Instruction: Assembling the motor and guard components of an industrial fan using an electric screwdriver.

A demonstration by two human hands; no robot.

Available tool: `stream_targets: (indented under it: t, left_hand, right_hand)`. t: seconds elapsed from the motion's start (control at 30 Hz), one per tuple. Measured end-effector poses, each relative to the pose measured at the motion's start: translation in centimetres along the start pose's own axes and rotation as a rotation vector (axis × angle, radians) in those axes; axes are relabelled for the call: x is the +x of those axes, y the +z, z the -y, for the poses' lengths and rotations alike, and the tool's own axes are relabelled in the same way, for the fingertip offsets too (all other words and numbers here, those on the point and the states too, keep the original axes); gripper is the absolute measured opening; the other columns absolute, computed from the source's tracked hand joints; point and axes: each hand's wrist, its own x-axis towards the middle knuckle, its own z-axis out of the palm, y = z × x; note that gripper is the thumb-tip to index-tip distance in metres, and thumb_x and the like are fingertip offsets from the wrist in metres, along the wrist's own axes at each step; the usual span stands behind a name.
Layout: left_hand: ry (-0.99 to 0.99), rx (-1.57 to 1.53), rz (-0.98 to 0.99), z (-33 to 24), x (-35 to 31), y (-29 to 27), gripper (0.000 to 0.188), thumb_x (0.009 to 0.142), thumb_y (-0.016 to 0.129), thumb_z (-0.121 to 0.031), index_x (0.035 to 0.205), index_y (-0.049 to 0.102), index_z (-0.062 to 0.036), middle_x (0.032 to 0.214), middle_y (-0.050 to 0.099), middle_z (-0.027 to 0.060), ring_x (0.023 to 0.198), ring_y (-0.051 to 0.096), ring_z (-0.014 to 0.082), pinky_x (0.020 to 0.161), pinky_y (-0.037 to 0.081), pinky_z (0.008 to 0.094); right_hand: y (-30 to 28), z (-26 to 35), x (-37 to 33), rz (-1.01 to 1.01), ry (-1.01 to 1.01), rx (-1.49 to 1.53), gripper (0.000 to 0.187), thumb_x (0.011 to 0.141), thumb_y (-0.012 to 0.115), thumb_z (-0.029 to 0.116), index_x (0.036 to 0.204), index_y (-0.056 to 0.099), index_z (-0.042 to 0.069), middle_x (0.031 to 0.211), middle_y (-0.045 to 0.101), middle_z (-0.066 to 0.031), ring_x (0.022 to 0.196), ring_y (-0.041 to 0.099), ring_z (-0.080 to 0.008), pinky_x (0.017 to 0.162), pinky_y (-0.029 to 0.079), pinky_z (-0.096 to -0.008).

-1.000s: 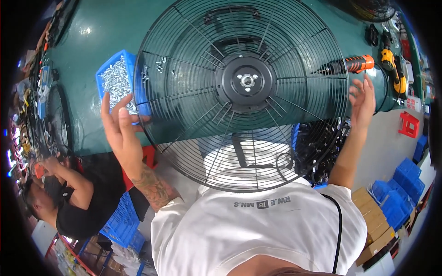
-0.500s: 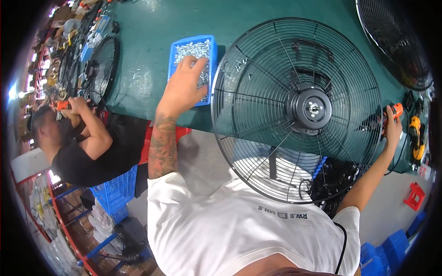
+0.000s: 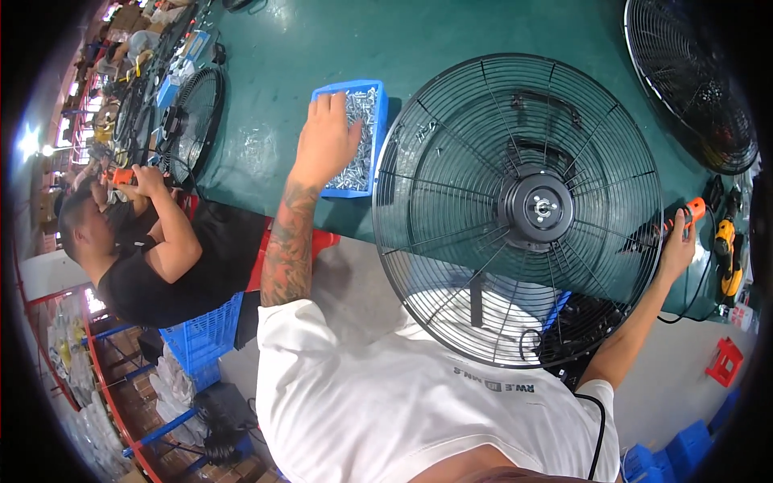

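My left hand [image 3: 328, 143] is over the left side of a blue tray [image 3: 351, 193] filled with small silver screws [image 3: 360, 137]. Its fingers stretch forward side by side, thumb apart; the fingertips bend down, and no screw shows in them. Out at the right, my right hand [image 3: 678, 251] is wrapped round an orange and black power screwdriver [image 3: 684, 211], beside the rim of a large round black fan grille [image 3: 451, 233]. The grille leans between me and the table, a black round hub [image 3: 539, 211] at its centre. Some loose screws [image 3: 427, 130] lie on the table behind its wires.
The green table [image 3: 278, 72] has another black fan grille [image 3: 684, 88] at far right. Yellow and black power tools [image 3: 727, 249] lie beyond my right hand. On the left a co-worker [image 3: 137, 249] holds an orange tool near another fan [image 3: 189, 121]. A red plastic stool [image 3: 725, 362] stands on the floor.
My left hand has shifted toward the tray's left side, its spread fingers drawing together. The right hand still grips the power screwdriver. The whole view has shifted slightly.
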Motion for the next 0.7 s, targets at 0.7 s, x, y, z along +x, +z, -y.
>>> stream_targets:
  t: [0.7]
  left_hand:
    - [-0.603,-1.426,0.227,1.9,-4.1,-3.5,0.018,0.103,0.057,-0.018,0.103,0.063,-0.0017,0.085,0.061,0.0017,0.067,0.057,0.0119,0.06,0.046,0.026]
  right_hand:
    - [-0.1,-0.8,0.2,0.06,0.003,0.089,0.057,0.094,0.071,0.046,0.128,0.065,0.001,0.076,0.066,-0.003,0.065,0.057,-0.0059,0.061,0.044,-0.0234]
